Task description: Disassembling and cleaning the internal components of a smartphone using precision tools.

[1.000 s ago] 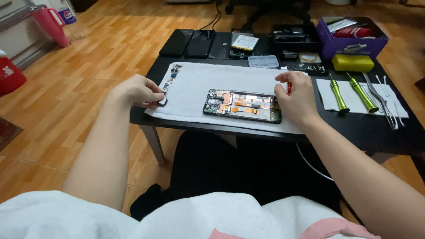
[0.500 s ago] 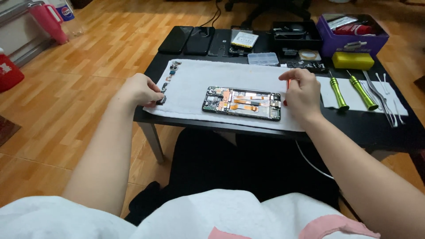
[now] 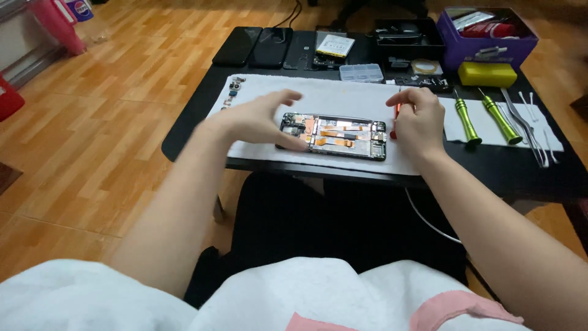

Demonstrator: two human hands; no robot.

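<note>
Phone [image 3: 334, 136] lies lengthwise between hands; left hand [image 3: 260, 119] spread wide, nearest; right hand [image 3: 416, 119] probably gripping red screwdriver [image 3: 396, 113].

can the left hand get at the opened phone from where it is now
Probably yes: the left hand hovers open at the left end of the opened phone, with nothing between them on the white cloth.

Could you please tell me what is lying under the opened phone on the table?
The opened phone rests on a white towel spread over the black table; the left hand covers its left end.
</note>
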